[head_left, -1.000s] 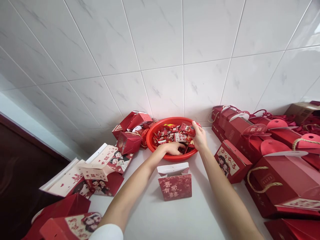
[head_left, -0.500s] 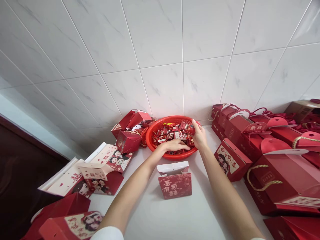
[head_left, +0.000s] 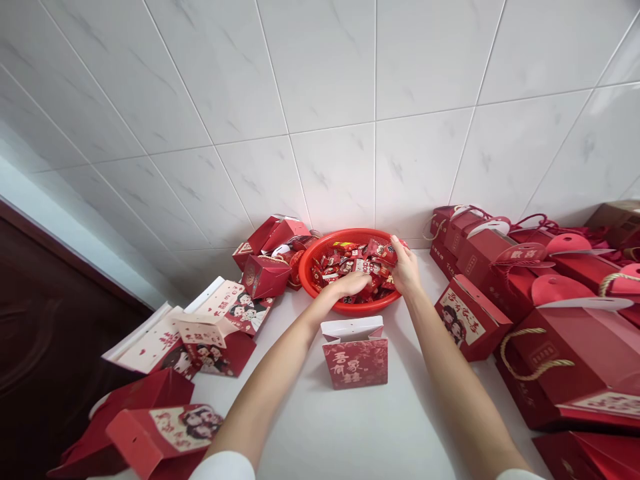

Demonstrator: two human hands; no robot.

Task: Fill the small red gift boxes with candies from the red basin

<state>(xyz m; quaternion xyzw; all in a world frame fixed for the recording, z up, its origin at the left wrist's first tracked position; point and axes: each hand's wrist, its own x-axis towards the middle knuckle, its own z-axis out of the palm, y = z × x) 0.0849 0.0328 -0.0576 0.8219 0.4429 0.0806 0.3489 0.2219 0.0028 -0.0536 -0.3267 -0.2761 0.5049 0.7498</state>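
A red plastic basket point(head_left: 350, 309) near the wall holds many small red wrapped packets point(head_left: 345, 256). Over its front part is my left hand point(head_left: 354, 283), fingers curled down among the packets; what they pinch is too small to name. At the basket's right rim, my right hand point(head_left: 406, 268) is closed round a red packet point(head_left: 399, 244) that shows at the fingertips. An upright red gift box point(head_left: 356, 363) with white lettering and an open top stands between my forearms, in front of the basket, touched by neither hand.
Open cream-and-red boxes point(head_left: 215, 333) and more red boxes point(head_left: 267, 275) stand at the left. Several red boxes with rope handles point(head_left: 555, 347) crowd the right side of the white table point(head_left: 350, 433). A tiled wall point(head_left: 330, 167) rises behind.
My left hand's fingers have drawn in from a flatter, spread pose over the packets. My right hand stays at the rim. The whole view has shifted slightly.
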